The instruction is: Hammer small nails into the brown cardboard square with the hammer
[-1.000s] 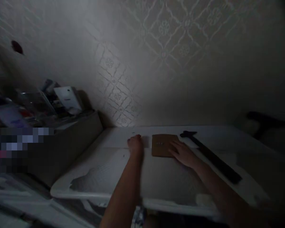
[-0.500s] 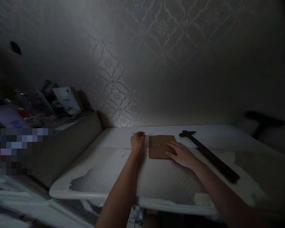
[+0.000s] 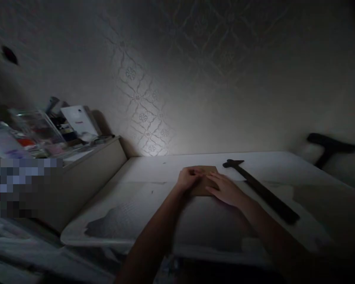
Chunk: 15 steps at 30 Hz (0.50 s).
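A flat brown square board (image 3: 202,190) lies on the white table. My left hand (image 3: 189,178) is over its left side, with the fingers curled and the fingertips drawn together near the board's middle. Whatever may be between them is too small and dark to make out. My right hand (image 3: 223,188) rests on the board's right edge, fingers stretched out and a little spread. To the right of that hand lies a hammer (image 3: 263,191), its dark head away from me and its long handle pointing towards me.
A raised cabinet (image 3: 94,165) borders the table (image 3: 144,169) on the left. On it stand a white box (image 3: 80,121), a clear container (image 3: 37,125) and other clutter. A dark T-shaped object (image 3: 331,146) is at the far right. A patterned wall (image 3: 195,110) rises behind.
My left hand has moved right, from the table beside the board onto the board, where small shiny bits showed before. My right hand has stayed on the board's right edge.
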### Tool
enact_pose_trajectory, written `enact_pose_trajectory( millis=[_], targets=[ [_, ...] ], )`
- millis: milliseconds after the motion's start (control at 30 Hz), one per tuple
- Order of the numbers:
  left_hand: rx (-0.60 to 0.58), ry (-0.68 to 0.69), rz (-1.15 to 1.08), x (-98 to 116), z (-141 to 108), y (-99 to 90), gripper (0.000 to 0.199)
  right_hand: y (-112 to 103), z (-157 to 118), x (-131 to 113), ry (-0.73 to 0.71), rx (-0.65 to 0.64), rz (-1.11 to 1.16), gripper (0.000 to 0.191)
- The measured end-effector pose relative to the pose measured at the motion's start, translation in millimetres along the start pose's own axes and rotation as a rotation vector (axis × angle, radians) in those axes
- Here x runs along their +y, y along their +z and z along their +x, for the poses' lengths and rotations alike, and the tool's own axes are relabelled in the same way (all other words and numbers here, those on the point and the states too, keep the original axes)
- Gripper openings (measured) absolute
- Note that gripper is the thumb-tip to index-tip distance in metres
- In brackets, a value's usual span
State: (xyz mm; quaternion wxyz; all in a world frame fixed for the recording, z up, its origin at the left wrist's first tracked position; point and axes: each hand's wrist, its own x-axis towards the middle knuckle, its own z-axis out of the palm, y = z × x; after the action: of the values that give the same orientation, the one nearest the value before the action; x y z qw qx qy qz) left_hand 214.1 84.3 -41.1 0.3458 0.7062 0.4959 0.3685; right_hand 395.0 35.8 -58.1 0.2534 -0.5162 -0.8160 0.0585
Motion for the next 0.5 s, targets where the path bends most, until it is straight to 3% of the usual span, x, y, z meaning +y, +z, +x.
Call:
enact_pose_trajectory(
  millis=[500],
  targets=[
    [-0.091,0.003,-0.077,-2.5,-1.5,-5.3,0.023,2.7,0.9,5.4,-0.011,0.022,0.015,0.047]
  ],
)
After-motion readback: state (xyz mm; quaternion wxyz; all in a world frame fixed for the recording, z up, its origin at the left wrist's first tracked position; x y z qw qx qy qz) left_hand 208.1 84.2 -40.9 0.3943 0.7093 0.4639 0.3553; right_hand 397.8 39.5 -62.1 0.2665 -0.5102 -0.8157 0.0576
